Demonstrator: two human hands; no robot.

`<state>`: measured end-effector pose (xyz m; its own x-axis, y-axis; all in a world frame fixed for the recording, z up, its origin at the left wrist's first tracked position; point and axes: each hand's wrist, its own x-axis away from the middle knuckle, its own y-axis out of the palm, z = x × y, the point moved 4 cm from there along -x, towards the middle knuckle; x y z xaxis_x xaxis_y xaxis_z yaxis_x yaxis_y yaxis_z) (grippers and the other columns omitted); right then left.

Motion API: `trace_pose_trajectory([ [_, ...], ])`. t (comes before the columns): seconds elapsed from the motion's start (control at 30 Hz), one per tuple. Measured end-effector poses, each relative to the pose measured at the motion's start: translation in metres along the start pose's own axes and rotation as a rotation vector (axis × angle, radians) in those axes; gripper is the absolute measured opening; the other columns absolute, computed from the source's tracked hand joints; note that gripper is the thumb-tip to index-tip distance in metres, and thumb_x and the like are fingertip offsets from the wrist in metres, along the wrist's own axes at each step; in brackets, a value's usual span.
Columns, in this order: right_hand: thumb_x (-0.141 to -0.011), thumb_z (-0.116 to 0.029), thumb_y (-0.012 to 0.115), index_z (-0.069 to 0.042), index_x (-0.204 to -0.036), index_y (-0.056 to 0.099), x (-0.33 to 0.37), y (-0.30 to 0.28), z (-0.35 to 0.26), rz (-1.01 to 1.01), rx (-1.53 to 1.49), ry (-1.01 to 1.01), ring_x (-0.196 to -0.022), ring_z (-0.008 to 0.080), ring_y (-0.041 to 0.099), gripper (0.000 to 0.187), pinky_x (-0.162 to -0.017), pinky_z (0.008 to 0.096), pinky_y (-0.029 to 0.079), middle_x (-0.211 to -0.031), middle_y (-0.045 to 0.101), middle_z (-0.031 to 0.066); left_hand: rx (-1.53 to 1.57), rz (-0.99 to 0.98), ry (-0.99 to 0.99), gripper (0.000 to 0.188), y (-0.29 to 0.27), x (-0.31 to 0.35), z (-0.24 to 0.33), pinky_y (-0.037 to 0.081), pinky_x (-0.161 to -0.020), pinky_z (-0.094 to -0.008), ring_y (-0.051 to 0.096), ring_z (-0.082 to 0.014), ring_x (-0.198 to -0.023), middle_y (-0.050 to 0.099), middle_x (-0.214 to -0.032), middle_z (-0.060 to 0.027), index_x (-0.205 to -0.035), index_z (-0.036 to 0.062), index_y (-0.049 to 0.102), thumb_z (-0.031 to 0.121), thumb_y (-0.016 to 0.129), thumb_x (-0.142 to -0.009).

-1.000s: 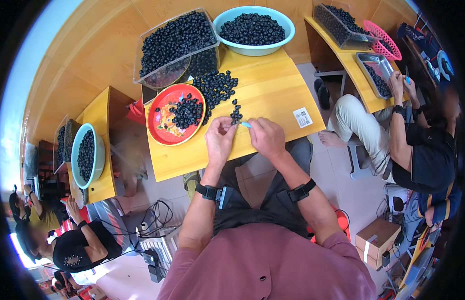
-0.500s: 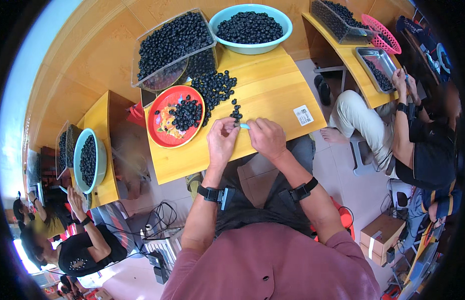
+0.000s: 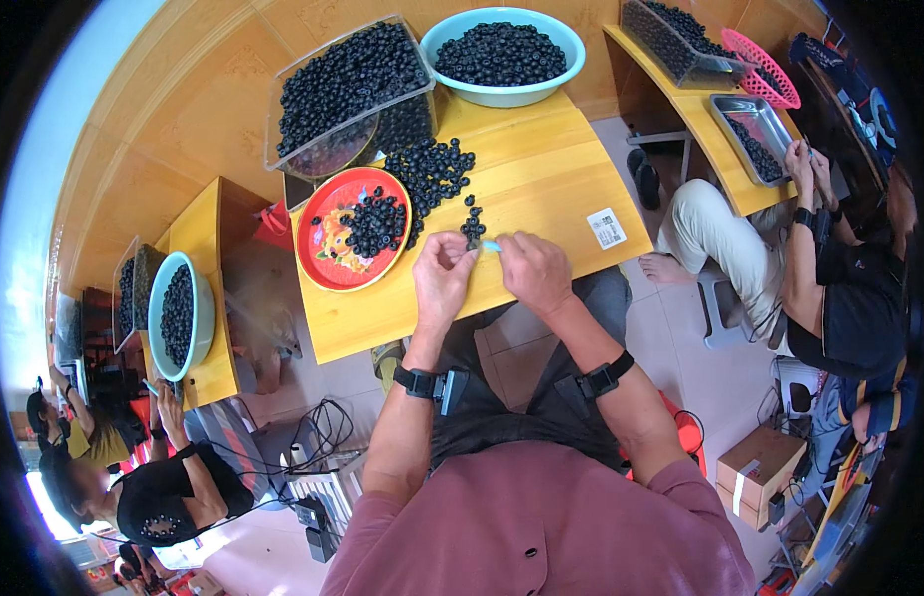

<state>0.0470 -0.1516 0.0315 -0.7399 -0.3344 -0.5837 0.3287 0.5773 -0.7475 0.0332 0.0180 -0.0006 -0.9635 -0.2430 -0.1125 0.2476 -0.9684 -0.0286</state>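
Note:
My left hand (image 3: pixel 444 280) is closed in a pinch over the table's near edge; what sits in its fingertips is too small to make out. Just to its right, my right hand (image 3: pixel 537 273) grips a thin tool with a light-blue end (image 3: pixel 492 245), its tip pointing at the left fingertips. Beyond the fingers lies a small cluster of black bead-like pieces (image 3: pixel 473 227). More of these round black pieces (image 3: pixel 427 174) are heaped loose by a red flower-patterned tray (image 3: pixel 316 260), which holds another pile of them.
Behind, on the yellow table (image 3: pixel 541 159), stand a clear bin (image 3: pixel 328 154) and a pale-blue basin (image 3: pixel 571 81), both full of black pieces. A white label (image 3: pixel 607 229) is stuck on the right. Co-workers sit at tables on both sides. A cardboard box (image 3: pixel 761 472) is on the floor.
My hands stay almost in place; the blue-ended tool has shifted slightly beside the left fingertips. At the left table, a co-worker's raised hand has come down toward the basin.

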Motion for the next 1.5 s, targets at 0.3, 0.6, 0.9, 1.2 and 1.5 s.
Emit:
trace_pose_trajectory([
  [0.3,-0.088,-0.011,0.065,-0.006,-0.090,0.068,0.001,-0.001,0.001,0.015,-0.002,0.004,-0.072,0.0287,0.068,0.006,-0.064,0.0425,0.056,-0.079,0.063,0.0095,0.025,0.020,0.022,0.027,0.000,0.001,0.005,0.059,-0.084,-0.0260,0.069,-0.0120,-0.092,0.065,-0.103,-0.0060,-0.116,-0.0030,0.069,-0.010,0.075,-0.090],
  [0.6,-0.089,-0.009,0.066,-0.007,-0.092,0.068,0.002,-0.003,0.000,0.052,-0.015,0.032,-0.073,0.0278,0.068,0.004,-0.064,0.0417,0.055,-0.078,0.062,0.0086,-0.033,0.026,0.125,0.016,-0.003,0.003,0.008,0.053,-0.082,-0.0222,0.065,-0.0084,-0.092,0.062,-0.106,-0.0027,-0.108,-0.0018,0.074,-0.007,0.074,-0.093],
  [0.9,-0.089,-0.009,0.067,-0.007,-0.095,0.069,0.001,-0.008,0.001,0.097,-0.004,0.045,-0.074,0.0270,0.067,0.007,-0.065,0.0414,0.055,-0.078,0.062,0.0080,-0.456,0.319,0.304,0.016,-0.067,-0.018,0.053,0.056,-0.077,-0.0308,0.068,-0.0186,-0.086,0.072,-0.099,-0.0096,-0.103,0.0027,0.075,-0.002,0.076,-0.088],
  [1.2,-0.088,-0.009,0.067,-0.007,-0.092,0.069,0.000,-0.007,0.003,0.116,-0.019,0.044,-0.073,0.0281,0.067,0.005,-0.065,0.0420,0.055,-0.078,0.062,0.0080,-0.866,-0.037,0.540,0.022,-0.031,-0.033,0.054,0.054,-0.090,-0.0429,0.066,-0.0368,-0.098,0.067,-0.108,-0.0179,-0.108,0.0016,0.071,-0.001,0.074,-0.086],
  [1.5,-0.088,-0.010,0.067,-0.007,-0.091,0.067,0.002,-0.006,0.003,0.116,-0.022,0.050,-0.073,0.0286,0.066,0.004,-0.065,0.0428,0.055,-0.078,0.062,0.0087,-0.787,-0.123,0.356,0.025,-0.003,-0.033,0.028,0.052,-0.082,-0.0423,0.064,-0.0309,-0.089,0.065,-0.094,-0.0149,-0.108,0.0007,0.075,0.009,0.081,-0.086],
])
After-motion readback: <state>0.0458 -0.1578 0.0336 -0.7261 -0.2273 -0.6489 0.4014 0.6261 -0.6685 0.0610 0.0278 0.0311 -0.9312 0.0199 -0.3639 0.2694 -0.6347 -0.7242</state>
